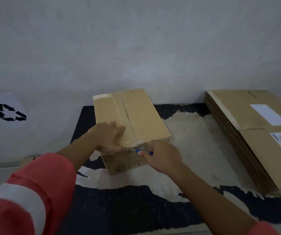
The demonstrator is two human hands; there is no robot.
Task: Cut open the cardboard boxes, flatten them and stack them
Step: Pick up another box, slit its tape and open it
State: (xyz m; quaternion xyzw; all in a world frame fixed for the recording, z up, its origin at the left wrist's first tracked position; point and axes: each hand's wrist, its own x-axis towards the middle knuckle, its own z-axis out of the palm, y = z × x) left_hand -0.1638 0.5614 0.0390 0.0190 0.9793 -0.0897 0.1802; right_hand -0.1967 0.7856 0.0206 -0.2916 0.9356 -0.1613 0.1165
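box (137, 114) on patchy mat (136, 209), grey wall (136, 39)

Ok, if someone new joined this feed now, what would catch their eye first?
The closed cardboard box in the middle of the mat, with the left hand pressing flat on its top and the right hand gripping a blue-handled tool at its near top edge. Next, the stack of flattened boxes on the right, and the recycling-symbol sheet far left.

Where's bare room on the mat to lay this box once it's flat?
Free: mat between the box and the flattened stack, and the strip in front of the box. Crowded: the box's near end, with left hand and right hand.
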